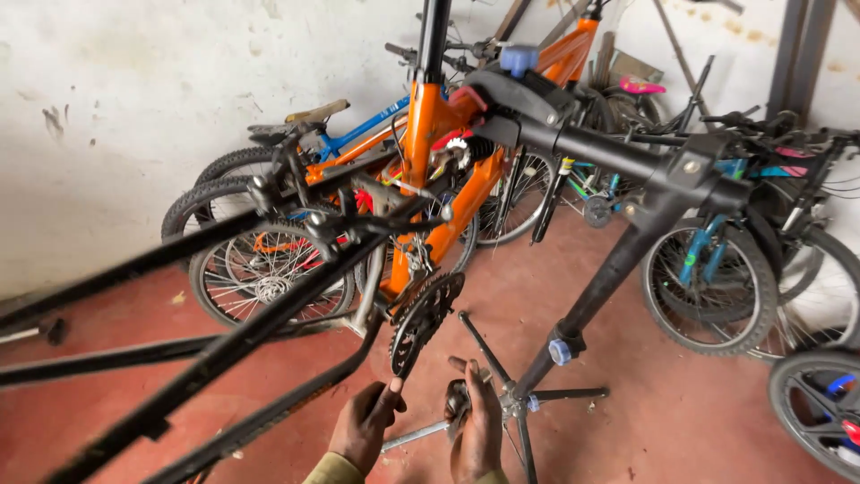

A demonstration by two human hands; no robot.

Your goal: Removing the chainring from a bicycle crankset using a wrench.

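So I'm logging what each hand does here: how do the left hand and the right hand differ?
The left hand reaches up, fingertips at the lower edge of the black chainring; the right hand sits lower, closed around a dark part by the repair stand legs. The left hand's thumb points up; the right hand shows its back. Both are bare, coming from olive sleeves, below the orange bike frame.

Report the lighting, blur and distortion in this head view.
Head view: soft, even daylight, no glare; the near black frame tubes are blurred and stretched by the wide lens; left hand, right hand and chainring are fairly sharp; the white wall is bright.
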